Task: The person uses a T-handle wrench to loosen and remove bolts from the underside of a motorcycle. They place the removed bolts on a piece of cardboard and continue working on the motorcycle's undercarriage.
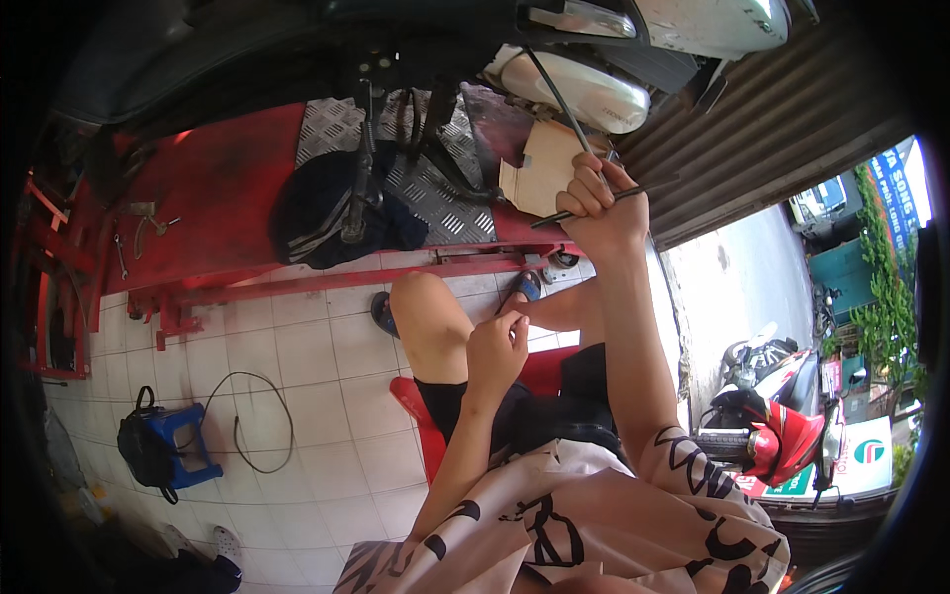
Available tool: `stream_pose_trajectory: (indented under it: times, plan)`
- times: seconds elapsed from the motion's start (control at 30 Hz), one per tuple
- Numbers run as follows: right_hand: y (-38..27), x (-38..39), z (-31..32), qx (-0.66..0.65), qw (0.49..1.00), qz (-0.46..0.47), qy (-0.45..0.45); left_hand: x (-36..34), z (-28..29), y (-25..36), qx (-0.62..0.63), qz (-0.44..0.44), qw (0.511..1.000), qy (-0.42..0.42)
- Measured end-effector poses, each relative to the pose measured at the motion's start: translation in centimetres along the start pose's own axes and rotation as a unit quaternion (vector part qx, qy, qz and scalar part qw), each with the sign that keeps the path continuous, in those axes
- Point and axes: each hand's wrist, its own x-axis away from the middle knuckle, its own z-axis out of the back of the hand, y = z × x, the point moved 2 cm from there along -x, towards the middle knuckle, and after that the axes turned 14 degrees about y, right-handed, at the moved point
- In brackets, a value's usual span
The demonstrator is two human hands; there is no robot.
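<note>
In the head view, the right grip (606,210) is wrapped round the crossbar of what looks like a T-handle wrench (562,104), its shaft running up to the motorbike (247,59) near the silvery muffler cover (584,91). The left grip (495,351) is curled narrow beside the left knee (427,297), nothing visible in it. Work seems under way; what is finished or left cannot be told.

Loose pale pink short-sleeved shirt (633,500) with black print, black shorts (505,416), 2 dark blue sandals (384,314).
</note>
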Motion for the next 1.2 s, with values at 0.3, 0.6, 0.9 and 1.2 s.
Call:
stream_pose_trajectory:
  times: [0.3, 0.6, 0.9, 1.2]
  plan:
    - [-1.2, -1.8, 1.3, 0.25, 0.967, 0.049, 0.01, 0.0, -0.7, -1.2, -0.028, -0.015, 0.999, -0.031]
    - [-2.8, -2.8, 1.0, -0.026, 0.984, -0.12, -0.128, 0.3, -1.9, -1.5, -0.11, -0.057, 0.991, -0.056]
    - [2.4, -1.9, -3.3, 0.126, 0.986, -0.023, -0.104, -0.1, -2.1, -1.5, -0.134, -0.087, 0.986, -0.054]
    - [0.6, -3.1, -2.7, 0.237, 0.962, 0.001, -0.136, -3.5, 3.4, 0.5, -0.152, -0.083, 0.979, 0.103]
